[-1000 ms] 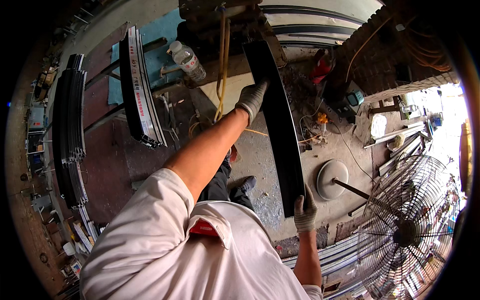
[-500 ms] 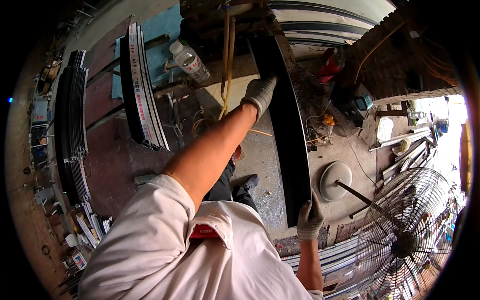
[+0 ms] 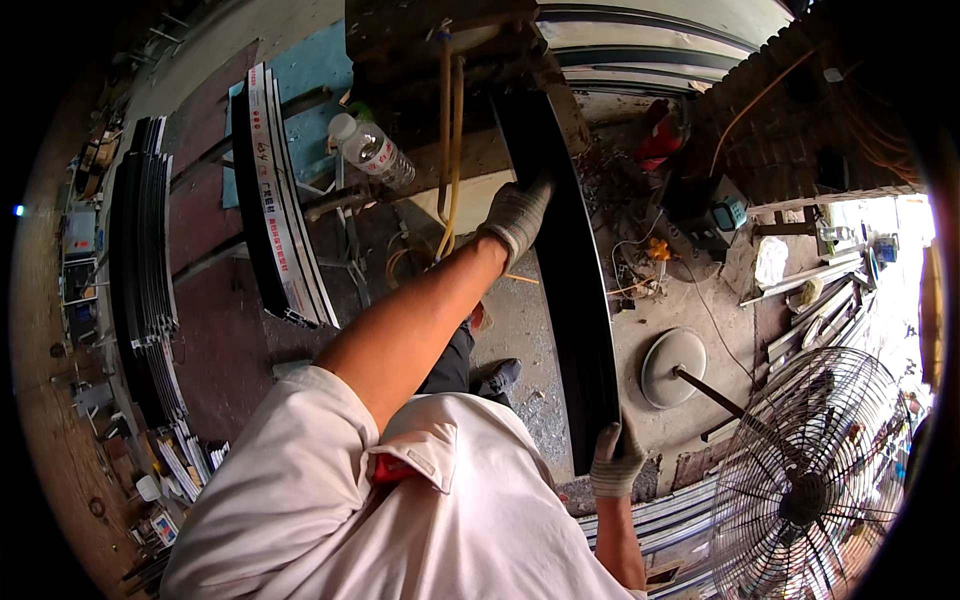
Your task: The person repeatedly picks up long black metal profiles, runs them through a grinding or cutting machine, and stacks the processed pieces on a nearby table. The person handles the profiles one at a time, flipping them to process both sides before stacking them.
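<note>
A long black metal profile (image 3: 578, 320) runs from the dark machine at the far side toward my right side. My left hand (image 3: 516, 215), in a grey work glove, is closed over its left edge nearer the far end. At the near end, my gloved right hand (image 3: 617, 462) grips the profile's right corner, with the thumb showing along the edge. The undersides of both grips are hidden. Left of my left hand hang yellow hoses (image 3: 452, 150), and a clear plastic bottle (image 3: 373, 150) with a white cap stands beyond them.
A dark machine (image 3: 420, 100) stands at the far side. Stacked profiles (image 3: 272, 200) rest on supports to the left, with more black profiles (image 3: 143, 270) beyond. At the right are a large caged fan (image 3: 805, 490), a round metal base (image 3: 673, 368) and thin cables on the floor.
The black profile and both hands on it have shifted slightly nearer to me. The whole view has also moved a little. Both grips look the same as before.
</note>
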Available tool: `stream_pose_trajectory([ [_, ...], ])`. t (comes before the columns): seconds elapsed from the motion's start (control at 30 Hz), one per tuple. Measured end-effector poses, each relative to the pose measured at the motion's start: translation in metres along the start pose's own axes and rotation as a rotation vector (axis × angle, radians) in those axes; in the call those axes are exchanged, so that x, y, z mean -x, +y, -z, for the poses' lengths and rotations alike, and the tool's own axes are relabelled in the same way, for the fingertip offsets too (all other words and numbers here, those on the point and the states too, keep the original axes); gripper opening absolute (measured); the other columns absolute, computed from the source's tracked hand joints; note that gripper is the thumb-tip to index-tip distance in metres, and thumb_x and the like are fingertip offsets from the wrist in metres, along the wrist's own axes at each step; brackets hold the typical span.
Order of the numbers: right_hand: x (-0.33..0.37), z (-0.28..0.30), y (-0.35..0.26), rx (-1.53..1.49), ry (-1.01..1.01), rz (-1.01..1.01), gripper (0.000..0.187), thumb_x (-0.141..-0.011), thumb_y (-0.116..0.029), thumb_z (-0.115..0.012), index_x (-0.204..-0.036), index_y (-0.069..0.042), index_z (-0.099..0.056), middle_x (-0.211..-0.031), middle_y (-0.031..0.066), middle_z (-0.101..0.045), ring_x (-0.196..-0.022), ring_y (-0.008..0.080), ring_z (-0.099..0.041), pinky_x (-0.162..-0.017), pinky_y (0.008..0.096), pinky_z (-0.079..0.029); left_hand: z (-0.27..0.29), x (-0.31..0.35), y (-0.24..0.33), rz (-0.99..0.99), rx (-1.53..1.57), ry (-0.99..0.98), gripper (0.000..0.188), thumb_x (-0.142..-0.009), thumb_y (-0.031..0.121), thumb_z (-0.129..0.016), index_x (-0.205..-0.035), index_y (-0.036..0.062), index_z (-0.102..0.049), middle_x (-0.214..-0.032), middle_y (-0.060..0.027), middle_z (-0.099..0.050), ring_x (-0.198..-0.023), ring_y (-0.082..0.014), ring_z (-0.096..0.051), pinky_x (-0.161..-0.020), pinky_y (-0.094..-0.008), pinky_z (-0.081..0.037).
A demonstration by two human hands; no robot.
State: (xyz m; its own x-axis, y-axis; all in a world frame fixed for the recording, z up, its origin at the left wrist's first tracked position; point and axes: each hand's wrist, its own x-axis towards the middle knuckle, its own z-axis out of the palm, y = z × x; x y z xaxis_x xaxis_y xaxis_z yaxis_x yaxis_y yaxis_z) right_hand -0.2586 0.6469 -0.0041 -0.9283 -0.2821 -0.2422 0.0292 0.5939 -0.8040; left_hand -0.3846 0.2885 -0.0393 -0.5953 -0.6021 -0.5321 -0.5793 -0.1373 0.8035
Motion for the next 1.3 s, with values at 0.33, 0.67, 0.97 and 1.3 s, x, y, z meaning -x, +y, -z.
stream_pose_trajectory([
  [0.33,-0.005,0.000,-0.009,0.035,0.048,0.043,0.034,-0.095,-0.020,-0.053,-0.119,0.002,-0.062,-0.086,0.0102,-0.070,-0.077,0.0114,-0.060,-0.073,0.0281,-0.050,-0.004,-0.006,-0.006,0.015,0.029,-0.008,0.081,-0.084,0.067,-0.053,-0.116,-0.0084,-0.059,-0.102,-0.0144,-0.064,-0.093,-0.0221,-0.058,-0.085,-0.0333,-0.045],
  [0.67,-0.005,0.000,-0.006,0.015,0.049,-0.033,0.035,-0.094,-0.024,-0.057,-0.117,0.002,-0.063,-0.084,0.0097,-0.069,-0.077,0.0086,-0.058,-0.072,0.0270,-0.050,-0.010,-0.018,-0.023,-0.010,-0.010,0.050,0.077,-0.085,0.065,-0.052,-0.114,-0.0069,-0.059,-0.101,-0.0174,-0.065,-0.095,-0.0283,-0.061,-0.083,-0.0374,-0.046],
  [0.97,-0.007,-0.004,-0.009,-0.010,0.083,0.031,0.035,-0.094,-0.024,-0.057,-0.115,0.003,-0.063,-0.086,0.0114,-0.070,-0.078,0.0110,-0.060,-0.073,0.0305,-0.051,-0.002,-0.003,-0.010,-0.091,-0.014,-0.031,0.079,-0.084,0.068,-0.053,-0.108,-0.0077,-0.059,-0.096,-0.0198,-0.066,-0.096,-0.0317,-0.063,-0.085,-0.0394,-0.047],
  [1.3,-0.011,-0.023,0.045,-0.022,0.090,0.052,0.035,-0.093,-0.028,-0.058,-0.114,0.000,-0.064,-0.082,0.0152,-0.069,-0.077,0.0148,-0.063,-0.071,0.0321,-0.051,-0.006,-0.003,-0.017,-0.118,-0.028,0.040,0.081,-0.083,0.066,-0.055,-0.118,-0.0073,-0.056,-0.109,-0.0204,-0.064,-0.103,-0.0302,-0.061,-0.089,-0.0365,-0.046],
])
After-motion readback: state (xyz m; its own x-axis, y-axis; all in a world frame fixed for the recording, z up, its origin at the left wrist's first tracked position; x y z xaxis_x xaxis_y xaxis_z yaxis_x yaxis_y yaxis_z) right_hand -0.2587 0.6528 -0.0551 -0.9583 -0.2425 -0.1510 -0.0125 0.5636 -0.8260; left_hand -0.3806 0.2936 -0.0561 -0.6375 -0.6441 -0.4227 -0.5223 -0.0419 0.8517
